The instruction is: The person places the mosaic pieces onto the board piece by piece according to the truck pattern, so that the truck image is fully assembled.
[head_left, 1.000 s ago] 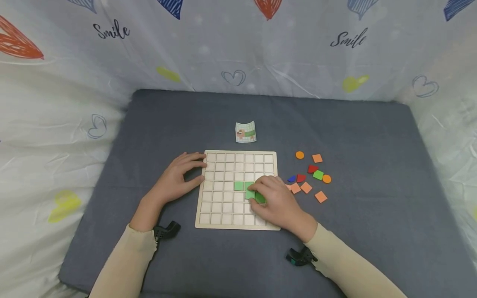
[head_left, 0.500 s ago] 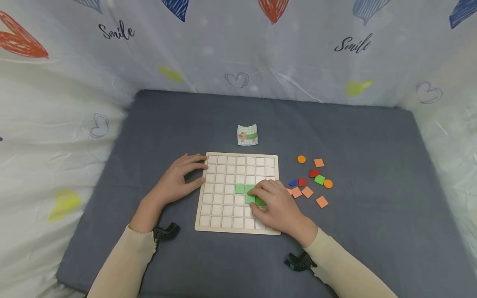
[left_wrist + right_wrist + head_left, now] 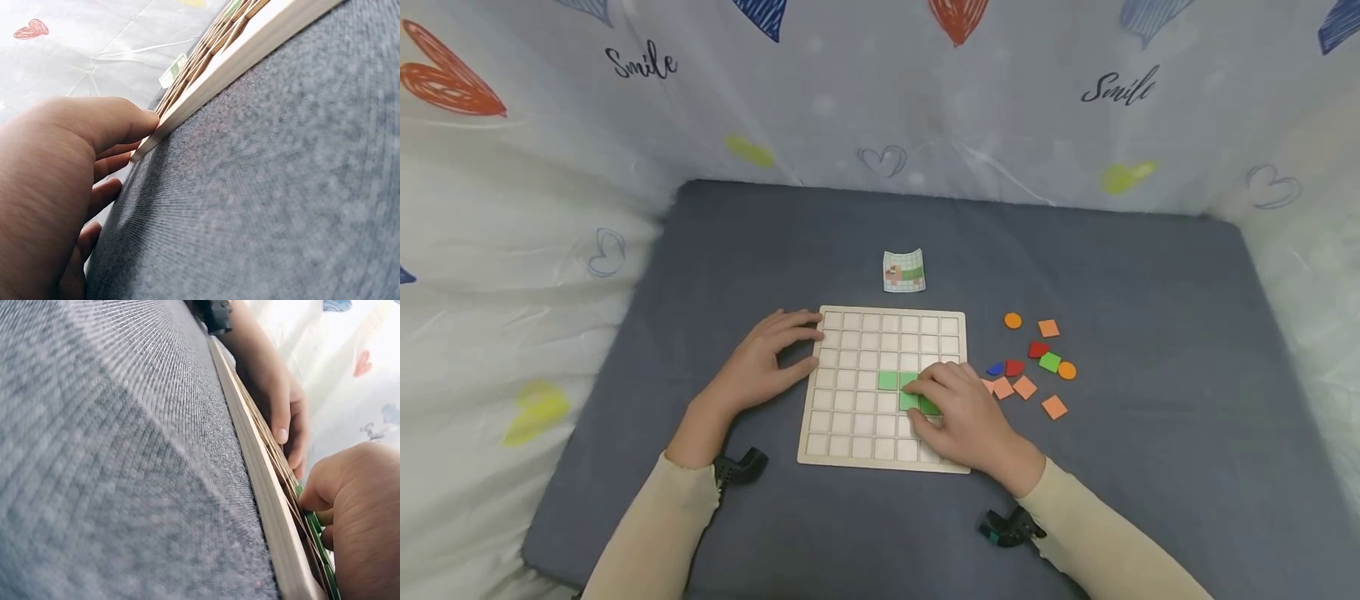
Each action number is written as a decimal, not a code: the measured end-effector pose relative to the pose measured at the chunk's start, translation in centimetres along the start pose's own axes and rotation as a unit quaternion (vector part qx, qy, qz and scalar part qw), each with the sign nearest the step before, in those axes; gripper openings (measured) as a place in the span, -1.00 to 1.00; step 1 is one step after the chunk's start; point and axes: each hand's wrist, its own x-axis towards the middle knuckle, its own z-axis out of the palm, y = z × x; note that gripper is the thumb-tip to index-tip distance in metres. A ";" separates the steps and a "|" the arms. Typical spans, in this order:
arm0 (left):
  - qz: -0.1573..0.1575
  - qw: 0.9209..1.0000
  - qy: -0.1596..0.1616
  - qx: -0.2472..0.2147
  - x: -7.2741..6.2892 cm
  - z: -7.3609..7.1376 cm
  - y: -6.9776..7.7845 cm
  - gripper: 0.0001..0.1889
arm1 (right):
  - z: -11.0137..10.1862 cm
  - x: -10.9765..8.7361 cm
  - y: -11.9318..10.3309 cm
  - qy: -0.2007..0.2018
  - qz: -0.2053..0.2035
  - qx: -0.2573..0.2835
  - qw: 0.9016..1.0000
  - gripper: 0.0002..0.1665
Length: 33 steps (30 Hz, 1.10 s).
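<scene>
A pale wooden grid board (image 3: 850, 425) lies flat on the dark grey surface. My left hand (image 3: 767, 358) rests at its left edge, thumb and fingertips touching the rim, fingers spread and relaxed. Over the board's right half, my right hand (image 3: 966, 421) has its thumb and index finger bent at a green square tile (image 3: 908, 402), pinching at it; the fingers partly cover the neighbouring green tiles. One green tile (image 3: 887, 381) sits in its cell just left of the fingertips. In the right wrist view the thumb meets the green tiles (image 3: 314, 522) at board level.
Right of the board lie loose pieces: several orange squares (image 3: 1025, 387), orange discs (image 3: 1012, 321), red pieces (image 3: 1039, 350), a blue piece (image 3: 996, 369) and a green square (image 3: 1050, 362). A small picture card (image 3: 904, 272) lies beyond the board. A printed curtain (image 3: 880, 100) hangs behind.
The head view has shifted slightly. Both hands stay in nearly the same places on the board, and the loose pieces have not moved.
</scene>
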 end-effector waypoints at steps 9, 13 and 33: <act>0.005 1.000 0.005 0.002 0.3 -0.6 0.3 -0.57 | -0.1 0.2 0.0 0.005 -0.005 0.004 1.000 -0.78; 0.008 1.000 0.003 0.002 0.3 -0.5 0.1 -0.57 | -0.1 0.1 0.0 -0.001 -0.001 0.004 1.000 -0.78; 0.007 1.000 0.002 -0.005 0.2 0.1 0.1 -0.58 | -0.5 -0.2 0.0 0.011 -0.013 0.007 1.000 -0.83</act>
